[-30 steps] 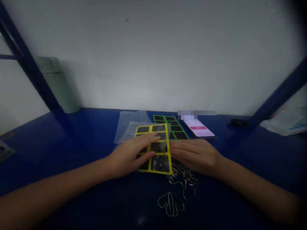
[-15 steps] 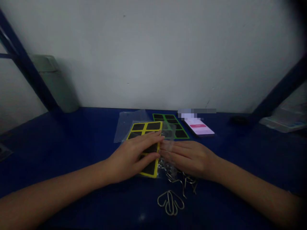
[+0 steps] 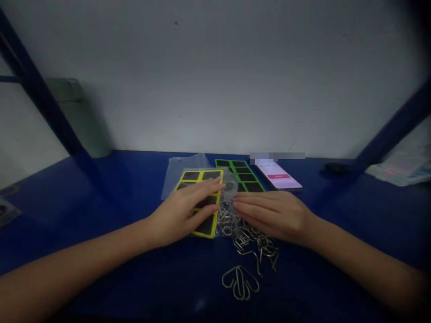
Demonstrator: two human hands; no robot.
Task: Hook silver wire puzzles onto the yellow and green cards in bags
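My left hand (image 3: 183, 208) lies flat, fingers stretched out and thumb apart, on a yellow-bordered sheet of black squares (image 3: 209, 226). A clear plastic bag (image 3: 230, 184) shows along the sheet's right edge. Several silvery bent-wire pieces (image 3: 226, 224) lie at or under the clear plastic; whether they are inside it I cannot tell. My right hand (image 3: 278, 215) rests over the right side of this heap, its fingers extended side by side and pointing left at the bag. More wire pieces (image 3: 264, 244) stick out below it. Nearer me lies a separate heart-shaped wire piece (image 3: 239, 282).
Behind the hands are a green-bordered sheet of black squares (image 3: 248, 176), a clear plastic sleeve (image 3: 168, 179) and a lit phone (image 3: 281, 175). A pale green bottle (image 3: 82, 121) stands at the back left. Plastic packaging (image 3: 400, 166) and a small dark object (image 3: 336, 168) lie at the right.
My right hand has shifted slightly right, away from the left fingertips, uncovering more wire pieces. The yellow-bordered sheet and my left hand have moved a little left and away from me.
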